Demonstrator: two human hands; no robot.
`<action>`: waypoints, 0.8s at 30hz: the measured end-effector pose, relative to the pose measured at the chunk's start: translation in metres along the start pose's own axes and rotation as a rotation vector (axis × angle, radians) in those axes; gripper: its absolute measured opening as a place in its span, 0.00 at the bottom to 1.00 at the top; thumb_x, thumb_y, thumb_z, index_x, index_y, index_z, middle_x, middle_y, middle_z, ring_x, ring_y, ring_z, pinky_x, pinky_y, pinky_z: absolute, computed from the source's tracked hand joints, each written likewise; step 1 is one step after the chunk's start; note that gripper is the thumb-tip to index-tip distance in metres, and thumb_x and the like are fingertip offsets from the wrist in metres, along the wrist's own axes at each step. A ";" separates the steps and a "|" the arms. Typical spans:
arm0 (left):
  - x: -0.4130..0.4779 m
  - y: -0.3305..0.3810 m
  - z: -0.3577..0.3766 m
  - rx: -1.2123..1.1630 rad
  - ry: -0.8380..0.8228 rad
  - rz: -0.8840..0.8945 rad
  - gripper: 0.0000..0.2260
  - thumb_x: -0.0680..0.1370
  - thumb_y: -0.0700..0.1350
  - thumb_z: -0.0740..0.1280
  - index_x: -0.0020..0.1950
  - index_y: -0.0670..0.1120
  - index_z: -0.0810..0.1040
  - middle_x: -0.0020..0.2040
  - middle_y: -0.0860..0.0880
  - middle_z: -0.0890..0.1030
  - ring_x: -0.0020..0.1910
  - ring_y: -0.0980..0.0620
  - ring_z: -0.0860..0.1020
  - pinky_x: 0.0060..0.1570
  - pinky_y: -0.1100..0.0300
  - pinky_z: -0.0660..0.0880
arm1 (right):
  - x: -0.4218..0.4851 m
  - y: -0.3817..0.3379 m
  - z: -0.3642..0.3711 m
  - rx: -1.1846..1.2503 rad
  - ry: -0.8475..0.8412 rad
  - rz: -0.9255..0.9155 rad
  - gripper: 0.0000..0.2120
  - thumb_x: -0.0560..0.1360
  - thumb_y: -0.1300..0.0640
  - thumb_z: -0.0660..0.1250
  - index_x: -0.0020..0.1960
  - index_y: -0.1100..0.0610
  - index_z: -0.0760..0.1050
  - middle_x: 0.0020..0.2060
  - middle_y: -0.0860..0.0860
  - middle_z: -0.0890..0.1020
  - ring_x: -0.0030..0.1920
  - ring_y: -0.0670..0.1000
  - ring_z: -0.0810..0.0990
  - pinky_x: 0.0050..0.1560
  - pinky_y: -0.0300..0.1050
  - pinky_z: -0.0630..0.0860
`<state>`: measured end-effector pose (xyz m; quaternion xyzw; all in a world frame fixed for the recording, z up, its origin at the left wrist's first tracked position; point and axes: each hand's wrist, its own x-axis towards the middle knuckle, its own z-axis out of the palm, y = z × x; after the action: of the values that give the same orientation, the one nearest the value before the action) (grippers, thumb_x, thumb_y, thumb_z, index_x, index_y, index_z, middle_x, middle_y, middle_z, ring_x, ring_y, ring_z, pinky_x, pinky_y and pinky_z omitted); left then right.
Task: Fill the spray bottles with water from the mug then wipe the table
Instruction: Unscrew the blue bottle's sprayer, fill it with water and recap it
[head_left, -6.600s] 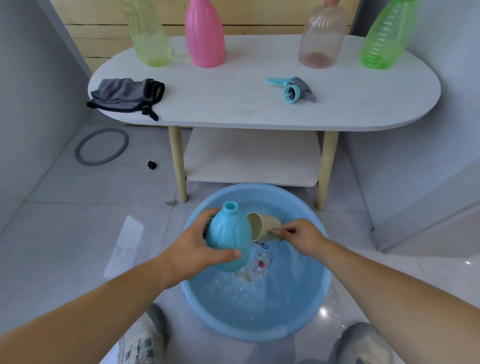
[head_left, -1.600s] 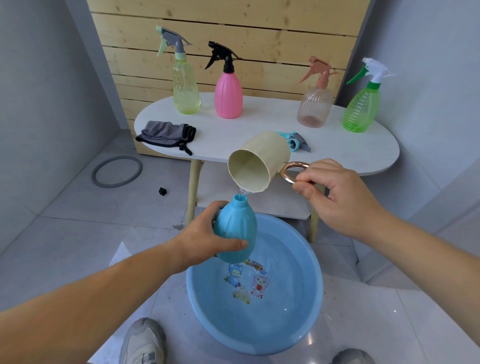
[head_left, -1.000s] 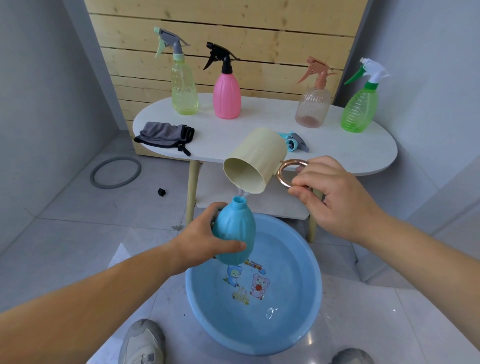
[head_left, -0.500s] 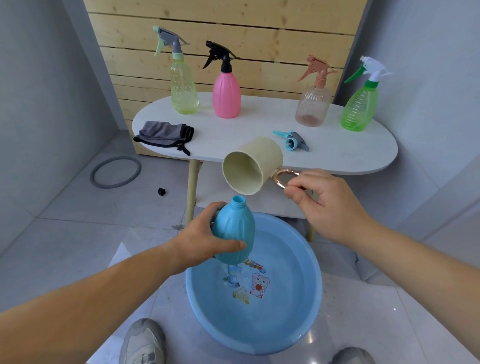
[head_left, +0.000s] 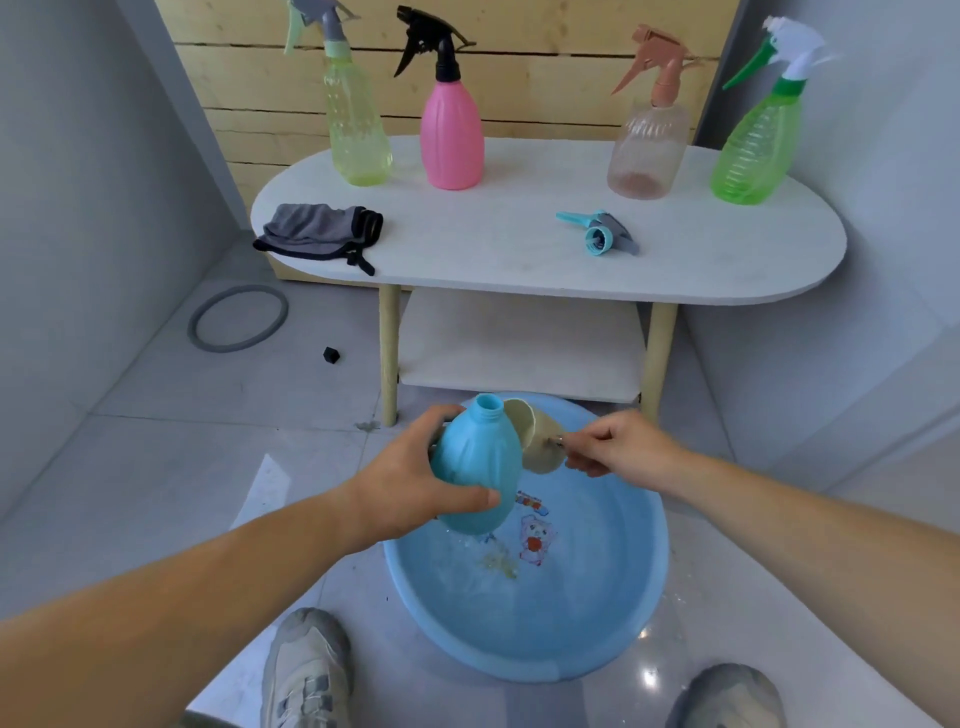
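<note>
My left hand (head_left: 415, 483) grips an uncapped light blue spray bottle (head_left: 480, 467), held upright over a blue basin (head_left: 613, 634) of water on the floor. My right hand (head_left: 618, 447) pinches the metal handle of a beige mug (head_left: 535, 441), which hangs low just right of the bottle, partly hidden behind it. The bottle's blue trigger head (head_left: 597, 234) lies on the white oval table (head_left: 519, 260). Yellow (head_left: 356, 130), pink (head_left: 451, 135), peach (head_left: 647, 150) and green (head_left: 753, 150) spray bottles stand along the table's back. A grey cloth (head_left: 317, 234) lies at its left end.
Under the table top is a lower shelf (head_left: 519, 343) between wooden legs. A grey ring (head_left: 239, 325) and a small black cube (head_left: 331, 355) lie on the tiled floor at left. My two shoes (head_left: 306, 670) show at the bottom. Grey walls close in on both sides.
My right hand has brought the mug down from above the bottle's mouth to basin level beside the bottle. The bottle stays in my left hand. My view has tilted downward.
</note>
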<state>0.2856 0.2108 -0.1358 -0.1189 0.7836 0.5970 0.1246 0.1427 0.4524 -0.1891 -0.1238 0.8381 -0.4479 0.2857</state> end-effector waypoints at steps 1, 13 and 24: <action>0.001 -0.002 0.001 0.008 0.004 0.003 0.36 0.69 0.40 0.83 0.70 0.57 0.70 0.60 0.51 0.80 0.57 0.54 0.82 0.53 0.51 0.84 | 0.008 0.012 0.004 -0.048 0.003 -0.003 0.17 0.74 0.45 0.71 0.39 0.60 0.84 0.38 0.58 0.86 0.38 0.52 0.82 0.49 0.55 0.81; 0.024 -0.033 0.008 0.039 0.044 -0.038 0.33 0.68 0.39 0.83 0.66 0.60 0.73 0.57 0.57 0.82 0.55 0.62 0.81 0.49 0.64 0.82 | 0.064 0.100 0.036 -0.281 -0.034 0.035 0.19 0.79 0.44 0.66 0.37 0.57 0.81 0.29 0.46 0.80 0.30 0.45 0.73 0.31 0.36 0.67; 0.037 -0.047 0.012 -0.001 0.024 -0.069 0.33 0.67 0.38 0.83 0.65 0.59 0.74 0.55 0.58 0.82 0.56 0.57 0.82 0.54 0.55 0.83 | 0.076 0.113 0.034 -0.405 -0.109 0.068 0.17 0.81 0.52 0.61 0.33 0.47 0.72 0.40 0.54 0.82 0.39 0.51 0.75 0.34 0.37 0.67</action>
<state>0.2673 0.2089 -0.1941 -0.1530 0.7802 0.5912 0.1356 0.1070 0.4583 -0.3250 -0.1743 0.8981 -0.2529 0.3148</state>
